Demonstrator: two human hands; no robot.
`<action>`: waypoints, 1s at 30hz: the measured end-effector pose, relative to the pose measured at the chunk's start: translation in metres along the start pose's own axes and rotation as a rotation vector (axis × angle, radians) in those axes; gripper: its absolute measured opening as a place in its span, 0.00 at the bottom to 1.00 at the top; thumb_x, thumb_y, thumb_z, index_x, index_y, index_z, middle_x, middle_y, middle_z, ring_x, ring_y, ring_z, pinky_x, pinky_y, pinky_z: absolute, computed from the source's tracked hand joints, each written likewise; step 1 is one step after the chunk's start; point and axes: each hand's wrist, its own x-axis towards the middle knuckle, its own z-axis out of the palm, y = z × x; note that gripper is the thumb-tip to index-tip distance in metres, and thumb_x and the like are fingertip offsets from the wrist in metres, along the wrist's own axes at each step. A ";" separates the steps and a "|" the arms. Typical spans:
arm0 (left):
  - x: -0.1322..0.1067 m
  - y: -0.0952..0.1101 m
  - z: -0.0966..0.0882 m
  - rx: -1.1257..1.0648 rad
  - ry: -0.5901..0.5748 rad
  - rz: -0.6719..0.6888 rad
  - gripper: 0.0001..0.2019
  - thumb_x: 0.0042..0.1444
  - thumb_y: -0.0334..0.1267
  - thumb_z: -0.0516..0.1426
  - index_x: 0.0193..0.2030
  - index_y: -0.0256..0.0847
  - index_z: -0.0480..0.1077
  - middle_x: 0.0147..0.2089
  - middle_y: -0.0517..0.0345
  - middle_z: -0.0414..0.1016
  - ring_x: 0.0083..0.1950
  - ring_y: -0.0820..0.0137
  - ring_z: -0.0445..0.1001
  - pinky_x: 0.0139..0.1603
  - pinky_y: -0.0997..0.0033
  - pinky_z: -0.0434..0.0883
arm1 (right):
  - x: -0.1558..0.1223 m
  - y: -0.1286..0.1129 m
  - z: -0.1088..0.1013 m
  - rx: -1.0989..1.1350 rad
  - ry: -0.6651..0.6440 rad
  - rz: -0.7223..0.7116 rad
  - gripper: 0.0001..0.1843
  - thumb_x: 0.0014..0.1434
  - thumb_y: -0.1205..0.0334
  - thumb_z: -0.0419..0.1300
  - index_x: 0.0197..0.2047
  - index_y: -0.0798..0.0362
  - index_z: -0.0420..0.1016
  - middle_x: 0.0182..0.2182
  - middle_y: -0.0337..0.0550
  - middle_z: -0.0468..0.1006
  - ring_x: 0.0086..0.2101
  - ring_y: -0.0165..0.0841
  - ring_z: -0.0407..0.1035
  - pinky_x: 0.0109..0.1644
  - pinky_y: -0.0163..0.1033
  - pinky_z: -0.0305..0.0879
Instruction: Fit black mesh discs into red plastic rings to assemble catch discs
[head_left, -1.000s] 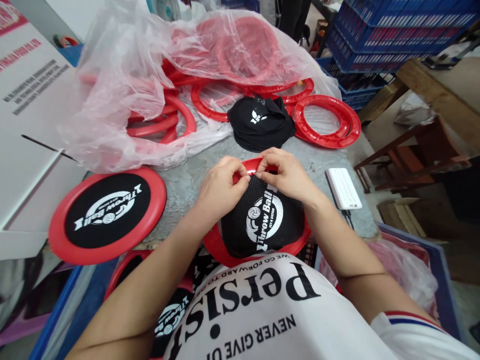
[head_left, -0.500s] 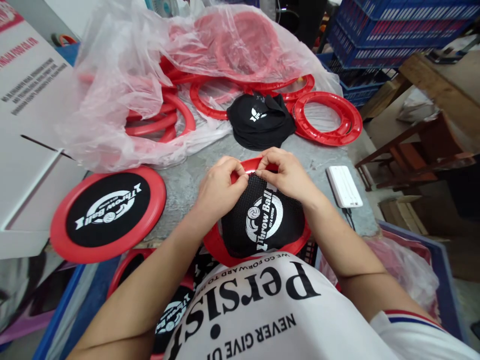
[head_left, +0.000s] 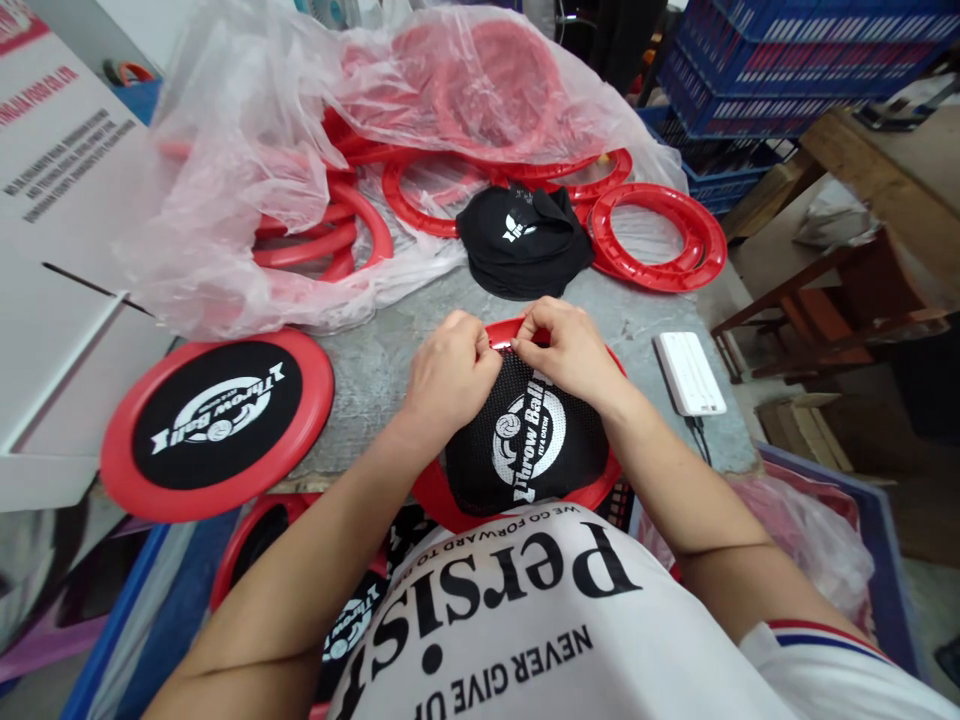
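A red plastic ring (head_left: 427, 490) lies on the grey table in front of me, with a black mesh net (head_left: 525, 445) printed "Throw Ball" spread over it. My left hand (head_left: 448, 377) and my right hand (head_left: 571, 347) pinch the net's far edge at the ring's far rim, fingers closed on the mesh. The two hands almost touch each other. A finished red disc with black net (head_left: 217, 425) lies to the left.
A pile of black nets (head_left: 525, 243) sits beyond my hands. Loose red rings (head_left: 660, 240) and a clear plastic bag with more rings (head_left: 300, 150) fill the far table. A white power bank (head_left: 688, 373) lies right. Blue crates (head_left: 787, 60) stand far right, white cardboard (head_left: 52, 250) at left.
The hands stay pinched at the net's far edge; the left hand's fingers have curled in a little closer to the right hand. The view has shifted slightly.
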 end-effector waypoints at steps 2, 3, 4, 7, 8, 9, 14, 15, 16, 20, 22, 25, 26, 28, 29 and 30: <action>-0.001 -0.001 -0.002 -0.008 -0.034 0.035 0.04 0.57 0.32 0.53 0.32 0.44 0.64 0.40 0.56 0.73 0.42 0.64 0.72 0.46 0.62 0.69 | 0.000 0.004 -0.002 0.010 -0.012 0.008 0.07 0.57 0.66 0.59 0.28 0.49 0.69 0.33 0.42 0.77 0.38 0.38 0.70 0.48 0.45 0.64; -0.002 -0.002 -0.005 -0.022 -0.055 0.054 0.02 0.57 0.32 0.53 0.35 0.44 0.65 0.42 0.56 0.75 0.44 0.64 0.73 0.47 0.62 0.70 | 0.000 0.006 -0.004 0.023 -0.006 0.008 0.05 0.58 0.66 0.59 0.30 0.49 0.70 0.35 0.42 0.77 0.39 0.39 0.70 0.49 0.46 0.64; -0.003 -0.002 -0.008 -0.044 -0.080 0.072 0.04 0.56 0.32 0.54 0.38 0.44 0.65 0.44 0.55 0.76 0.46 0.63 0.74 0.49 0.61 0.70 | 0.000 0.007 -0.006 0.038 0.013 -0.002 0.04 0.58 0.66 0.59 0.32 0.49 0.72 0.37 0.43 0.78 0.41 0.40 0.71 0.51 0.47 0.65; -0.006 -0.004 -0.016 -0.120 -0.149 0.116 0.13 0.50 0.29 0.55 0.43 0.45 0.64 0.50 0.56 0.78 0.51 0.62 0.76 0.55 0.60 0.71 | -0.001 0.003 -0.013 0.060 0.082 -0.106 0.06 0.58 0.68 0.58 0.37 0.48 0.75 0.49 0.46 0.79 0.51 0.43 0.70 0.59 0.52 0.63; -0.006 -0.005 -0.019 -0.139 -0.170 0.132 0.14 0.48 0.28 0.55 0.42 0.45 0.64 0.52 0.56 0.78 0.52 0.61 0.76 0.56 0.59 0.71 | -0.002 0.000 -0.015 0.056 0.075 -0.153 0.07 0.58 0.68 0.59 0.37 0.48 0.75 0.53 0.46 0.77 0.54 0.44 0.68 0.61 0.53 0.61; -0.007 -0.005 -0.021 -0.155 -0.187 0.149 0.15 0.47 0.28 0.55 0.42 0.45 0.64 0.53 0.55 0.78 0.53 0.60 0.76 0.58 0.58 0.71 | -0.002 -0.003 -0.017 0.045 0.044 -0.196 0.07 0.57 0.68 0.60 0.38 0.48 0.76 0.56 0.45 0.76 0.56 0.45 0.67 0.63 0.55 0.60; -0.006 -0.008 -0.022 -0.180 -0.202 0.215 0.13 0.48 0.28 0.55 0.40 0.45 0.64 0.60 0.53 0.76 0.61 0.58 0.74 0.64 0.55 0.70 | -0.003 -0.012 -0.014 -0.022 -0.153 -0.277 0.04 0.54 0.67 0.65 0.34 0.48 0.77 0.60 0.45 0.74 0.58 0.49 0.64 0.64 0.59 0.58; -0.006 -0.008 -0.022 -0.172 -0.195 0.224 0.12 0.48 0.28 0.56 0.39 0.45 0.65 0.62 0.52 0.74 0.63 0.58 0.73 0.66 0.54 0.69 | -0.002 -0.012 -0.013 -0.026 -0.159 -0.274 0.03 0.55 0.67 0.64 0.33 0.48 0.76 0.59 0.45 0.74 0.58 0.49 0.65 0.63 0.59 0.59; -0.006 -0.009 -0.021 -0.163 -0.186 0.231 0.10 0.49 0.28 0.56 0.38 0.45 0.65 0.64 0.51 0.73 0.65 0.58 0.72 0.67 0.54 0.69 | -0.002 -0.011 -0.012 -0.023 -0.156 -0.271 0.03 0.56 0.66 0.63 0.32 0.48 0.76 0.59 0.44 0.74 0.58 0.48 0.65 0.63 0.58 0.59; -0.006 -0.013 -0.020 -0.154 -0.146 0.230 0.05 0.52 0.29 0.56 0.34 0.43 0.66 0.65 0.49 0.71 0.65 0.59 0.72 0.66 0.56 0.70 | -0.001 -0.009 -0.010 0.001 -0.137 -0.262 0.05 0.59 0.66 0.62 0.31 0.48 0.75 0.58 0.44 0.76 0.56 0.46 0.66 0.61 0.56 0.60; -0.006 -0.014 -0.020 -0.166 -0.148 0.226 0.04 0.53 0.29 0.55 0.32 0.43 0.67 0.64 0.50 0.72 0.64 0.60 0.73 0.65 0.57 0.70 | -0.001 -0.008 -0.010 0.004 -0.139 -0.255 0.04 0.58 0.66 0.62 0.32 0.48 0.75 0.58 0.43 0.76 0.56 0.46 0.67 0.61 0.56 0.60; -0.004 -0.014 -0.020 -0.187 -0.161 0.216 0.05 0.53 0.29 0.55 0.30 0.43 0.67 0.62 0.51 0.74 0.63 0.61 0.74 0.65 0.57 0.70 | -0.001 -0.007 -0.010 0.006 -0.141 -0.243 0.04 0.58 0.66 0.63 0.32 0.48 0.76 0.56 0.43 0.77 0.54 0.46 0.67 0.60 0.56 0.60; -0.003 -0.014 -0.020 -0.196 -0.163 0.211 0.05 0.53 0.29 0.55 0.30 0.43 0.67 0.61 0.51 0.74 0.63 0.61 0.74 0.64 0.58 0.70 | -0.001 -0.006 -0.010 0.008 -0.139 -0.240 0.04 0.58 0.65 0.63 0.32 0.48 0.76 0.56 0.43 0.77 0.54 0.46 0.67 0.60 0.56 0.60; -0.002 -0.014 -0.019 -0.216 -0.158 0.201 0.05 0.53 0.29 0.55 0.29 0.42 0.68 0.60 0.52 0.75 0.62 0.62 0.74 0.64 0.59 0.70 | -0.001 -0.005 -0.010 0.015 -0.131 -0.238 0.04 0.59 0.65 0.63 0.32 0.48 0.75 0.55 0.43 0.77 0.54 0.45 0.68 0.59 0.55 0.60; -0.002 -0.014 -0.019 -0.227 -0.153 0.196 0.05 0.53 0.29 0.56 0.29 0.42 0.68 0.60 0.52 0.75 0.62 0.62 0.74 0.64 0.59 0.70 | -0.001 -0.004 -0.010 0.020 -0.125 -0.239 0.04 0.59 0.64 0.63 0.31 0.48 0.75 0.54 0.43 0.78 0.53 0.45 0.68 0.59 0.55 0.60; -0.001 -0.013 -0.019 -0.235 -0.150 0.190 0.05 0.53 0.29 0.56 0.29 0.42 0.68 0.59 0.52 0.75 0.61 0.62 0.74 0.63 0.60 0.70 | -0.001 -0.004 -0.010 0.025 -0.120 -0.241 0.04 0.59 0.64 0.63 0.31 0.48 0.75 0.53 0.43 0.78 0.53 0.45 0.68 0.59 0.55 0.60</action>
